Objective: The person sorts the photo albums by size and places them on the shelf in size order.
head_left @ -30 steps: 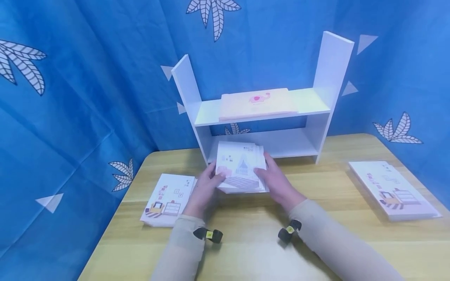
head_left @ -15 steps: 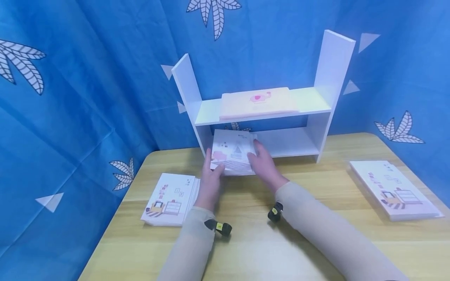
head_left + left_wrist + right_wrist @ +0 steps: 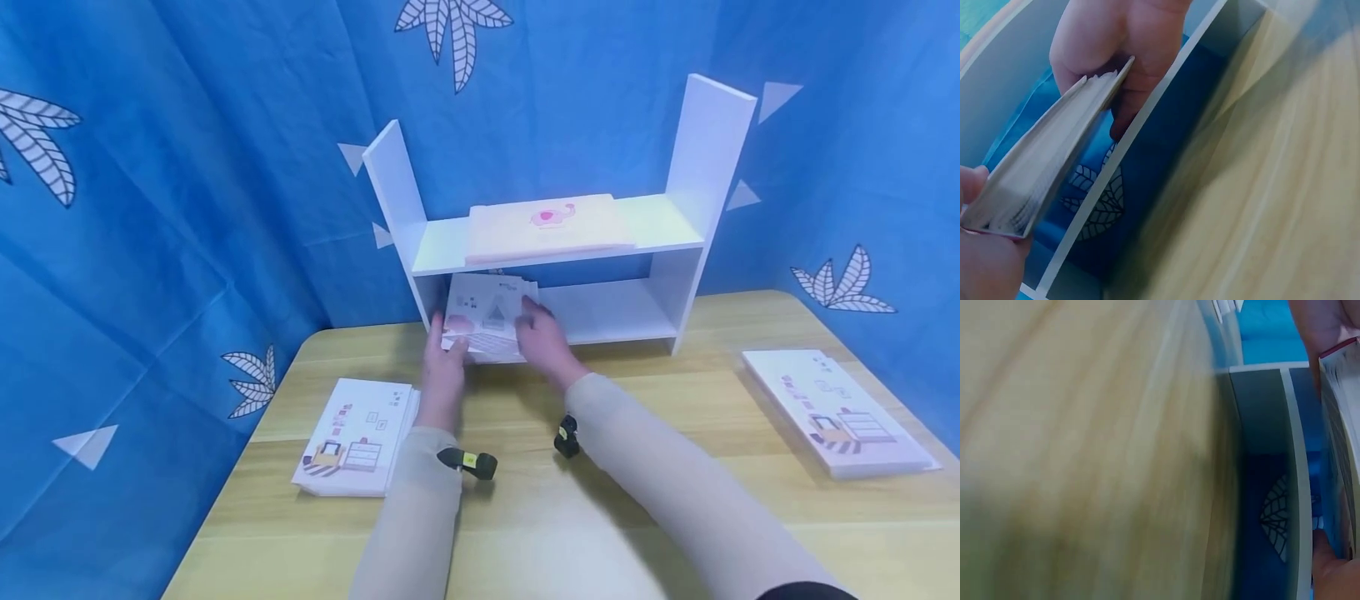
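1. Head view: left hand (image 3: pixel 444 375) and right hand (image 3: pixel 546 340) grip a stack of white books (image 3: pixel 483 312) from either side, thumbs on the top cover, which bears a pinkish patch and a grey triangular drawing. Stack sits in the lower opening of the white bookshelf (image 3: pixel 708 158), at its left end; bare lower board (image 3: pixel 607 308) to its right. Pink elephant book (image 3: pixel 551 218) lies flat on the upper shelf. One illustrated book pile (image 3: pixel 356 437) on the wooden table (image 3: pixel 570 517) beside the left forearm, another pile (image 3: pixel 832 408) well off to the right. Blue leaf-print curtain (image 3: pixel 225 167) behind.

2. Left wrist view: stack seen edge-on, pages showing, a hand at each end; board edge close alongside. Contact with the board: cannot tell.

3. Right wrist view: stack cut off at the right border, fingers at both its ends; table blurred.
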{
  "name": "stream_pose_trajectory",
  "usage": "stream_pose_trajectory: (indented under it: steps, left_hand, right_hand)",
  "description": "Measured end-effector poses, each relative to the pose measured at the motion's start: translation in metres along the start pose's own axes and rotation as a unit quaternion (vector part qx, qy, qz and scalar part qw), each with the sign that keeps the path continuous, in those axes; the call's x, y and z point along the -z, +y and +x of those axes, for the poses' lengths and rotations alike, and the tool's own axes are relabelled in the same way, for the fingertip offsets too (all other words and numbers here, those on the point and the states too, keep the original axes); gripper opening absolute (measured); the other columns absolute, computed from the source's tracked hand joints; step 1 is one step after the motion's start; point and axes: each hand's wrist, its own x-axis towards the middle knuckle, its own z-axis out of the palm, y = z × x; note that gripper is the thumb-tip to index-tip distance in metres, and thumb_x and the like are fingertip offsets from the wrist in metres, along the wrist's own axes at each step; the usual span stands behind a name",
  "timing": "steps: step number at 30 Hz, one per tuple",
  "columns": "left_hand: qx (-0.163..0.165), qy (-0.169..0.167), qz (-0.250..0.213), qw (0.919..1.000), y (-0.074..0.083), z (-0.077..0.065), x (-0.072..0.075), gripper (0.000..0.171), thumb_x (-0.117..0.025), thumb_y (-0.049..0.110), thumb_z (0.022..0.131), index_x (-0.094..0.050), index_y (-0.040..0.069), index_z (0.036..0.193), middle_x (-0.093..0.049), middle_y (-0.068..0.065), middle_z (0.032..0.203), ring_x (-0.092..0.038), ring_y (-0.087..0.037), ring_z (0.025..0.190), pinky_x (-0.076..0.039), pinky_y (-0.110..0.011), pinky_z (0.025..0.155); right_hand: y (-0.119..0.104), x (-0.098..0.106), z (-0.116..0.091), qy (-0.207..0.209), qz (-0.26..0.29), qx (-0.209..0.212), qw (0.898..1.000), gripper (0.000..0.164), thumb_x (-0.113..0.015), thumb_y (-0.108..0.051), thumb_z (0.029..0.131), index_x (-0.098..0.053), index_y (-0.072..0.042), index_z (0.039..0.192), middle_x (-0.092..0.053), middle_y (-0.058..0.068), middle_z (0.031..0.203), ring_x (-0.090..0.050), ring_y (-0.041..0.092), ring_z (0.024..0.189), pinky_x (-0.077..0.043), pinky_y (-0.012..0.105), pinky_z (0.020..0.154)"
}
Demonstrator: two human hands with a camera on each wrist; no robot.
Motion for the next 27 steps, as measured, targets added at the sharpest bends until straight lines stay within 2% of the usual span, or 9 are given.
stream_pose_trajectory:
  steps: [2, 4, 6, 8, 12, 15, 19, 23, 27]
  left_hand:
    - [-0.005, 0.005, 0.02, 0.9998, 0.001, 0.004, -0.002, 0.068, -0.053, 0.025, 0.105, -0.019, 0.029, 0.163, -0.015, 0.012, 0.167, -0.01, -0.014, 0.153, -0.013, -0.04, 0.123]
    - [-0.006, 0.008, 0.039, 0.9992, 0.0, 0.009, -0.005, 0.068, -0.054, 0.027, 0.105, -0.019, 0.026, 0.164, -0.016, 0.009, 0.168, -0.012, -0.016, 0.153, -0.014, -0.041, 0.123]
    - [-0.014, 0.013, 0.07, 0.9973, -0.001, 0.013, -0.008, 0.068, -0.054, 0.028, 0.105, -0.02, 0.022, 0.163, -0.02, 0.005, 0.167, -0.015, -0.019, 0.153, -0.015, -0.042, 0.123]
    - [-0.022, 0.018, 0.099, 0.9947, -0.002, 0.016, -0.01, 0.066, -0.054, 0.029, 0.105, -0.023, 0.02, 0.163, -0.024, 0.002, 0.166, -0.018, -0.021, 0.152, -0.018, -0.043, 0.123]
    - [-0.052, 0.028, 0.168, 0.984, -0.006, 0.018, -0.009, 0.059, -0.053, 0.031, 0.106, -0.034, 0.015, 0.159, -0.028, -0.005, 0.165, -0.024, -0.026, 0.151, -0.021, -0.044, 0.122]
    - [-0.087, 0.032, 0.24, 0.9664, -0.008, 0.016, -0.006, 0.052, -0.05, 0.033, 0.107, -0.043, 0.013, 0.154, -0.028, -0.011, 0.164, -0.027, -0.033, 0.149, -0.023, -0.048, 0.121]
    - [-0.132, 0.018, 0.331, 0.9341, -0.01, 0.014, 0.001, 0.051, -0.047, 0.037, 0.107, -0.046, 0.013, 0.153, -0.025, -0.015, 0.165, -0.03, -0.038, 0.147, -0.027, -0.05, 0.119]
    - [-0.145, -0.005, 0.383, 0.9124, -0.009, 0.01, 0.006, 0.056, -0.053, 0.039, 0.103, -0.045, 0.018, 0.154, -0.023, -0.009, 0.167, -0.03, -0.034, 0.148, -0.031, -0.049, 0.117]
    - [-0.167, 0.002, 0.418, 0.8927, -0.007, 0.009, 0.01, 0.051, -0.058, 0.031, 0.102, -0.05, 0.02, 0.151, -0.033, -0.002, 0.163, -0.036, -0.025, 0.146, -0.036, -0.045, 0.115]
  right_hand:
    - [0.0, -0.002, 0.004, 0.007, -0.007, -0.003, 1.0, 0.06, -0.04, -0.028, 0.108, -0.022, -0.012, 0.162, -0.018, 0.008, 0.168, -0.053, 0.037, 0.111, -0.051, 0.038, 0.06]
    - [0.0, -0.003, 0.009, 0.018, -0.026, 0.0, 1.0, 0.058, -0.04, -0.026, 0.108, -0.025, -0.01, 0.161, -0.019, 0.011, 0.167, -0.05, 0.039, 0.125, -0.055, 0.041, 0.078]
    - [0.0, -0.004, 0.013, 0.032, -0.041, 0.005, 0.999, 0.056, -0.039, -0.023, 0.107, -0.028, -0.008, 0.16, -0.02, 0.015, 0.166, -0.033, 0.035, 0.144, -0.049, 0.046, 0.098]
    - [-0.001, -0.005, 0.018, 0.045, -0.057, 0.011, 0.997, 0.054, -0.039, -0.02, 0.107, -0.032, -0.006, 0.158, -0.022, 0.018, 0.165, -0.021, 0.034, 0.15, -0.038, 0.048, 0.112]
    - [-0.002, -0.01, 0.023, 0.054, -0.058, 0.012, 0.997, 0.053, -0.039, -0.016, 0.106, -0.034, -0.003, 0.157, -0.023, 0.021, 0.164, -0.021, 0.036, 0.15, -0.048, 0.047, 0.098]
    - [-0.001, -0.014, 0.025, 0.057, -0.058, 0.008, 0.997, 0.052, -0.04, -0.014, 0.105, -0.037, -0.003, 0.155, -0.024, 0.021, 0.163, -0.023, 0.035, 0.149, -0.047, 0.044, 0.1]
    - [-0.001, -0.02, 0.027, 0.074, -0.054, 0.004, 0.996, 0.05, -0.04, -0.012, 0.104, -0.042, -0.003, 0.153, -0.028, 0.019, 0.162, -0.025, 0.035, 0.149, -0.037, 0.043, 0.114]
    - [-0.002, -0.025, 0.028, 0.092, -0.069, 0.004, 0.993, 0.047, -0.041, -0.01, 0.103, -0.048, -0.005, 0.15, -0.034, 0.018, 0.159, -0.029, 0.035, 0.147, -0.033, 0.044, 0.117]
    - [-0.003, -0.028, 0.029, 0.102, -0.097, 0.013, 0.99, 0.044, -0.041, -0.008, 0.104, -0.052, -0.004, 0.147, -0.036, 0.021, 0.157, -0.032, 0.038, 0.145, -0.026, 0.046, 0.12]
